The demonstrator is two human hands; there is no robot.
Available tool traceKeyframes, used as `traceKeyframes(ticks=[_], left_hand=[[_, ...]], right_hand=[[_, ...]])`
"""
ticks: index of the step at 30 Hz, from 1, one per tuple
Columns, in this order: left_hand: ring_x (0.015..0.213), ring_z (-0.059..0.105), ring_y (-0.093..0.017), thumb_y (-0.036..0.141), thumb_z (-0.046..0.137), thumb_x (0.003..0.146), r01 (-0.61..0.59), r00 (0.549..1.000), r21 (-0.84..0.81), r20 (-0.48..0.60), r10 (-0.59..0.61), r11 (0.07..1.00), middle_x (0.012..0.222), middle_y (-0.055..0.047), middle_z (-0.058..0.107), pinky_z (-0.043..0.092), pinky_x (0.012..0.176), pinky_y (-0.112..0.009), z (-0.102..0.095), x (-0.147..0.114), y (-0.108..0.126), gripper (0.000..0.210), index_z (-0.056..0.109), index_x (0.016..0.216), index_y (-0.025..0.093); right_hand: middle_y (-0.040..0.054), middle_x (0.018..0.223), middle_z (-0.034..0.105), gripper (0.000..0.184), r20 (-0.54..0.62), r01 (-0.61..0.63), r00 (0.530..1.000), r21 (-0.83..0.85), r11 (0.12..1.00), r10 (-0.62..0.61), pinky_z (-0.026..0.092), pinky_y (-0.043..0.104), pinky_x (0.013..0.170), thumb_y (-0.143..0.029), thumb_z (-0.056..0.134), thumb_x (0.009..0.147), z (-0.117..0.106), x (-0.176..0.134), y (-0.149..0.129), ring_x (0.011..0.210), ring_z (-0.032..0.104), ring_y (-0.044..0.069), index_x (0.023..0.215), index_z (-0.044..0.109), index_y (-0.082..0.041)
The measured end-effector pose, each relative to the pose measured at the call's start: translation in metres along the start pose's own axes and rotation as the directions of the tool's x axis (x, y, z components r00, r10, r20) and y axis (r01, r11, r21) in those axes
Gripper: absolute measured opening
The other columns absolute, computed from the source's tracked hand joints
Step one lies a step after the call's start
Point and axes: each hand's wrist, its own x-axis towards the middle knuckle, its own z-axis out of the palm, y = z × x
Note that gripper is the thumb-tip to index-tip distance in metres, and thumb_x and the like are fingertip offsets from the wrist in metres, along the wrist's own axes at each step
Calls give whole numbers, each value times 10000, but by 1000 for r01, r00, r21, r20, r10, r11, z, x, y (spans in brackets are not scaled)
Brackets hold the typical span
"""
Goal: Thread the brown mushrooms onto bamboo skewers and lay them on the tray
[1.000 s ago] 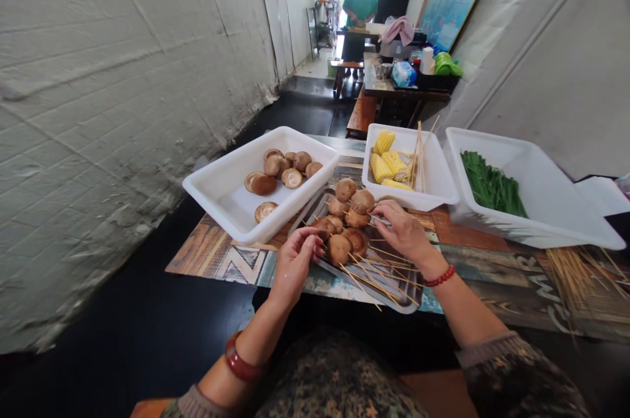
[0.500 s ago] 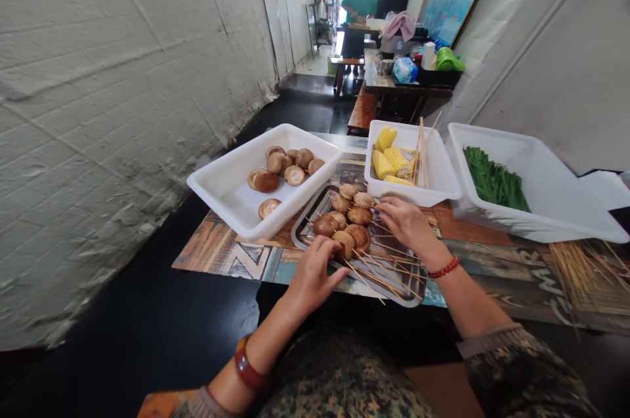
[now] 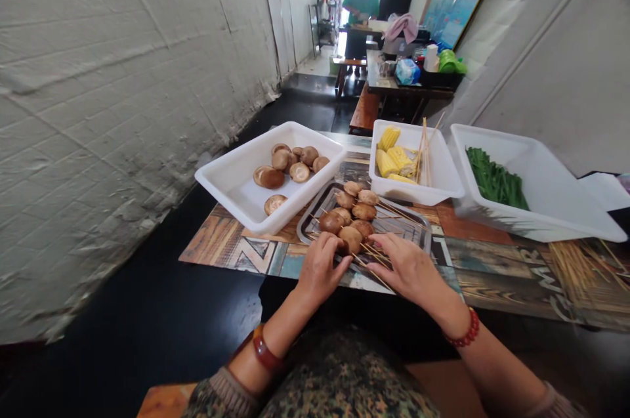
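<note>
Table [image 3: 485,273], centre of frame: skewered mushrooms [image 3: 344,216] in a tray [image 3: 413,234]; left hand [image 3: 319,267] against the nearest, thumb parted from fingers; right hand [image 3: 409,271] over skewers [image 3: 364,264], thumb apart, any pinch unclear.

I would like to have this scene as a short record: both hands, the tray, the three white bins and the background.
Left hand: fingers at the nearest skewered mushrooms
Right hand: fingers around the skewer sticks; grip unclear
Metal tray: holds the skewered mushrooms
Left bin: loose mushrooms
Middle bin: corn pieces, upright sticks
Right bin: long green leaves
Background: a person in green at a far table
</note>
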Motion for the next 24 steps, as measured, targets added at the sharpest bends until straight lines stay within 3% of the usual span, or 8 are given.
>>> traceKeyframes(ticks=[4,8,13,19,24], left_hand=[[853,585,-201,173,609,857,18,994,-161,-103,-35,987,929,-61,607,470,792,-336,-16,-10,3,123,584,967,222],[794,604,-195,186,628,837,129,969,-269,-169,-178,955,851,-44,636,474,742,-313,-33,-19,8,58,627,884,220],[714,609,-180,217,626,835,220,956,-316,-116,-268,923,789,-36,662,472,675,-292,-45,-32,12,28,652,846,214],[710,612,-171,251,629,850,236,956,-377,-78,-284,896,790,-40,669,475,664,-280,-53,-38,19,53,656,838,206],[794,628,-182,261,601,897,200,977,-453,22,-213,869,865,-54,675,493,733,-302,-77,-33,41,91,653,935,198]], right_hand=[[125,1100,699,368,-1,-24,1000,-37,999,24,571,412,796,-256,505,975,7,-4,-2,960,696,291,1339,532,-215],[107,1045,729,318,4,-39,999,-111,993,40,578,367,722,-222,484,985,10,-3,-4,912,718,273,1279,602,-243],[106,1103,746,306,-49,1,999,-75,997,-5,586,383,776,-227,403,1014,8,-4,2,950,729,262,1162,671,-227],[84,1084,768,315,-141,-67,988,-52,996,59,577,374,804,-302,412,1019,-7,14,30,965,727,255,1133,690,-207],[107,993,767,298,-139,-140,983,-128,982,122,542,370,792,-297,446,1010,-15,34,44,895,711,262,1049,720,-185]])
